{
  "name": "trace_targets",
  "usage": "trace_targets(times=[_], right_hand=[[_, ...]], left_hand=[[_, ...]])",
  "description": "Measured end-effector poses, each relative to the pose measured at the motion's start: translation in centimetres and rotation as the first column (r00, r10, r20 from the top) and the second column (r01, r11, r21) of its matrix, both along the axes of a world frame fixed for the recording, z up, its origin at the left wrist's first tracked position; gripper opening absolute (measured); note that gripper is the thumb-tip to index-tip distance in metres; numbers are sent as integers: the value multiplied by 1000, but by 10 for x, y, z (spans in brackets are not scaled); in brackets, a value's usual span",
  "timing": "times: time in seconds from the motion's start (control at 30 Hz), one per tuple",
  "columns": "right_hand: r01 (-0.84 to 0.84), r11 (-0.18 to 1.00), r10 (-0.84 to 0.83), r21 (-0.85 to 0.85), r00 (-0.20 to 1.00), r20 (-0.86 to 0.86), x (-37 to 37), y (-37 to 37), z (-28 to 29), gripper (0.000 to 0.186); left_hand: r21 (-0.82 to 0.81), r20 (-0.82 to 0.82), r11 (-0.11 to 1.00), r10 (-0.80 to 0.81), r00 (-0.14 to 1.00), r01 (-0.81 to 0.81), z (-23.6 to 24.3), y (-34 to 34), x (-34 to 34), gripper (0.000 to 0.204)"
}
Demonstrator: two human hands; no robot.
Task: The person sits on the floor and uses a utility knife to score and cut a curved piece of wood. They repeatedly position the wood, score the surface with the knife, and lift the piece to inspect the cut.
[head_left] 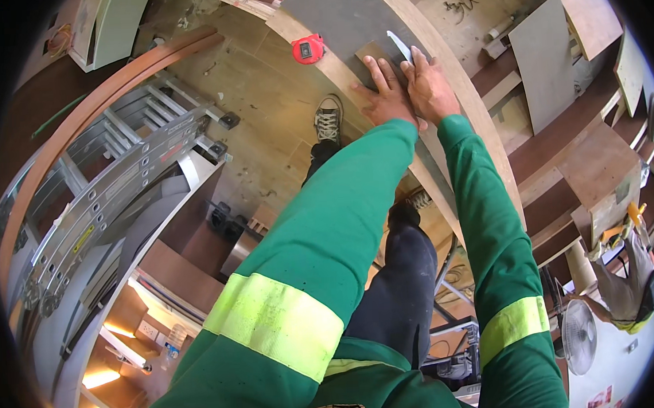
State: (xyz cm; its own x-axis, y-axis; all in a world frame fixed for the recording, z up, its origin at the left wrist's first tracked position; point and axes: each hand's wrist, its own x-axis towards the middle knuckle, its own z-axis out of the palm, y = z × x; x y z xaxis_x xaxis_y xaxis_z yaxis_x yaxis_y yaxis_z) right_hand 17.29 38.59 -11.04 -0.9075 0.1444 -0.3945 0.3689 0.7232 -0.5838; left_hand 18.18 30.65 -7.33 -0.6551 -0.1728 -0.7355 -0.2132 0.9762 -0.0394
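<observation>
Fingers spread, my left hand lies flat on a small brown piece of board and presses it to a long grey panel with pale wooden edges. Close beside it, my right hand is closed around a slim, white, pointed tool. The tool's tip points away from me; its exact kind cannot be made out, as my fingers hide the lower part. A red tape measure sits at the panel's left edge, beyond my left hand.
On the left, an aluminium ladder lies beneath a curved brown strip. Boards and offcuts pile up at right, with a white fan lower down. My shoe stands on the wooden floor beside the panel.
</observation>
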Motion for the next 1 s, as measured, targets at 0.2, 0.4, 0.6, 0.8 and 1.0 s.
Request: trace_targets(times=[0.2,0.4,0.6,0.8,1.0], right_hand=[[-32,986,54,-161,990,131,-10,1,22,31],[-211,976,212,-52,977,10,-17,-12,10,28],[-324,946,324,-31,946,22,-24,-2,-2,25],[-391,920,392,-29,920,28,-25,-5,-5,25],[-391,920,391,-8,920,11,-27,-2,-4,25]], left_hand=[[-8,5,1000,8,1000,-8,-1,-4,2,149],[-297,74,826,-480,874,478,-33,-5,12,146],[-102,73,977,-182,981,188,-9,-1,1,152],[-41,25,987,-151,988,152,-11,-10,5,155],[-14,0,995,-102,995,102,-14,-4,5,155]])
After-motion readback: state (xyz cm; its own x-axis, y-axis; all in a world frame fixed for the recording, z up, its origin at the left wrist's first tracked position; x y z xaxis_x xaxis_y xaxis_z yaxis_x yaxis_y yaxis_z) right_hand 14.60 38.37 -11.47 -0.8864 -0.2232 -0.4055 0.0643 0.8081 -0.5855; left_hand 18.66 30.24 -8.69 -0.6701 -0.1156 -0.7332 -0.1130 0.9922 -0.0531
